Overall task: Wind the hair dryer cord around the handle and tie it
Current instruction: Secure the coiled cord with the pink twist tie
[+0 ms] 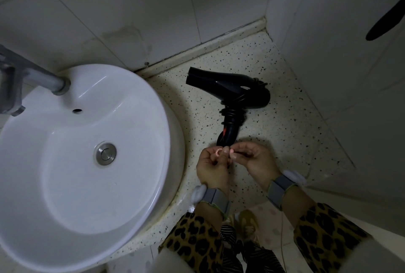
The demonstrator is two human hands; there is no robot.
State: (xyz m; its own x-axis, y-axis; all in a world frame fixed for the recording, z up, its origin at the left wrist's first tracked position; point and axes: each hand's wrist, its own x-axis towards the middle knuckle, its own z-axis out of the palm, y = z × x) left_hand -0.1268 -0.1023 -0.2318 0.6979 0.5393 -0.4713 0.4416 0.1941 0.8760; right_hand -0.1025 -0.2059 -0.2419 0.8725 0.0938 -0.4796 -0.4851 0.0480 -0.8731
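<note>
Lying on speckled desk beside sink: hair dryer, cord coiled round handle. Left grip and right grip both pinching small pink tie at handle end. Dryer probably handling rigid and glossy-slick, cord springing loose; gripping below coils seeming safest.

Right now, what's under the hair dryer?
The hair dryer lies on the speckled counter. Its black body covers the spot beneath, and the left hand and right hand hide the end of its handle.
</note>
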